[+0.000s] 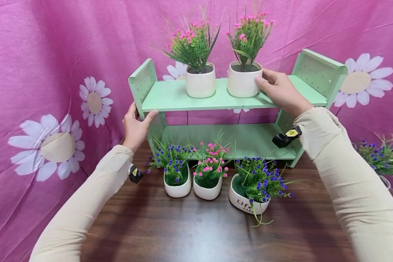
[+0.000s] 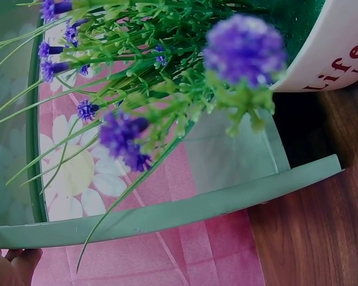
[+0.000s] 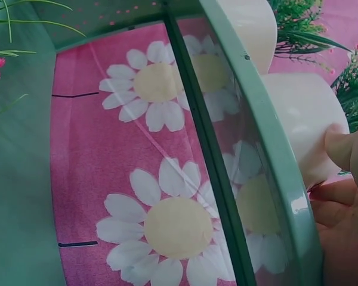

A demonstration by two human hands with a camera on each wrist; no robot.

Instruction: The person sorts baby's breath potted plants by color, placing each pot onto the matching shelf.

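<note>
White rounded pot [image 1: 243,83], pink flwrs [image 1: 242,37], grn leaves [image 1: 250,50], R fingers [image 1: 262,83] pinching pot, L fingers [image 1: 151,116] gripping shelf [image 1: 165,96]

Two potted plants [image 1: 243,83] stand on the shelf [image 1: 168,95], three [image 1: 207,191] before it, apparently another [image 1: 384,160] at right.

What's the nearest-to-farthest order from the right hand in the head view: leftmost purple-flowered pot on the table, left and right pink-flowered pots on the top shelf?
1. Right pink-flowered pot: top shelf, held by the right hand.
2. Left pink-flowered pot: same shelf, farther left.
3. Leftmost purple-flowered pot: down on the table, to the left.
</note>
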